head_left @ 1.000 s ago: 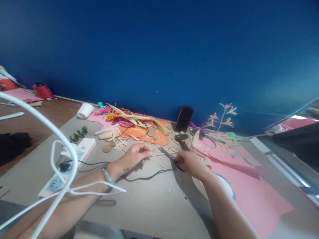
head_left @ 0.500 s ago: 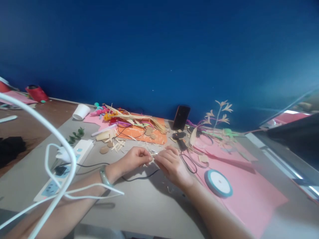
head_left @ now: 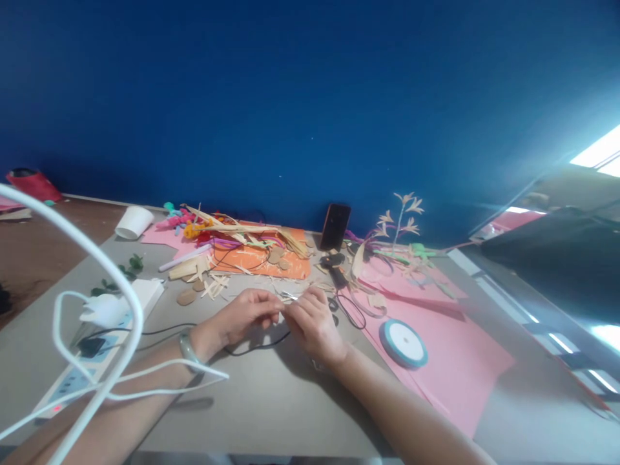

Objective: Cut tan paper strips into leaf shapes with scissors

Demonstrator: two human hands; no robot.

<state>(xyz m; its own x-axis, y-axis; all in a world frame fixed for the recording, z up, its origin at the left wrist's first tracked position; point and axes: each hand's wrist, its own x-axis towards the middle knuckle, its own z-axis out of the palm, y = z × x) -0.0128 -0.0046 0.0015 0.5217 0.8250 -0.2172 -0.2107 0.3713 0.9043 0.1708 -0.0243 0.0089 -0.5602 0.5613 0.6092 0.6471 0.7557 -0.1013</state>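
My left hand [head_left: 249, 314], with a pale green bangle [head_left: 188, 349] on the wrist, is closed in a pinch over the table. My right hand [head_left: 316, 327] is closed too, its fingertips meeting the left ones. A small pale strip [head_left: 282, 308] is pinched where they meet, mostly hidden by the fingers. Just beyond the right fingers juts a thin silvery metal tip [head_left: 289, 296]. Dark rings [head_left: 334, 312], like scissors handles, show behind that hand; whether it also grips them I cannot tell.
White cables [head_left: 138, 323] arch over my left arm by a power strip [head_left: 150, 294]. Pale scraps lie around an orange sheet [head_left: 232, 263]. A phone [head_left: 335, 226] leans on the blue wall. Right stand a pale flower stem [head_left: 400, 223], a ribbon roll [head_left: 403, 344] and pink sheets [head_left: 460, 349].
The view has turned slightly right, so the table's things sit further left. My fingertips have come closer together, covering more of the pale strip. Dark rings now show behind my right hand.
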